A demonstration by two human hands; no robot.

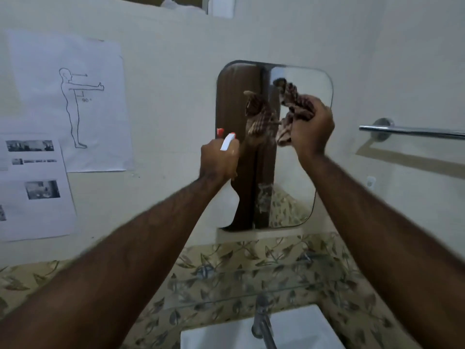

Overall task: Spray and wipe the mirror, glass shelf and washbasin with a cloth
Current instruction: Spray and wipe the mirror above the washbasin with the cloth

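Observation:
The rounded mirror [297, 187] hangs on the wall ahead, with a wet patch low at its middle. My left hand [217, 161] grips a white spray bottle [227, 141] with a red nozzle, raised at the mirror's left edge. My right hand [312, 129] holds a bunched brown checked cloth [297, 104] against the mirror's upper right part; its reflection shows to the left. Below the mirror runs the glass shelf [226, 295]. The white washbasin [297, 331] sits at the bottom edge.
A metal tap [261, 321] rises at the basin's back. A chrome towel rail [412, 132] is fixed on the right wall. Printed sheets [68, 102] are taped to the wall on the left. Leaf-patterned tiles [251, 260] cover the wall below the mirror.

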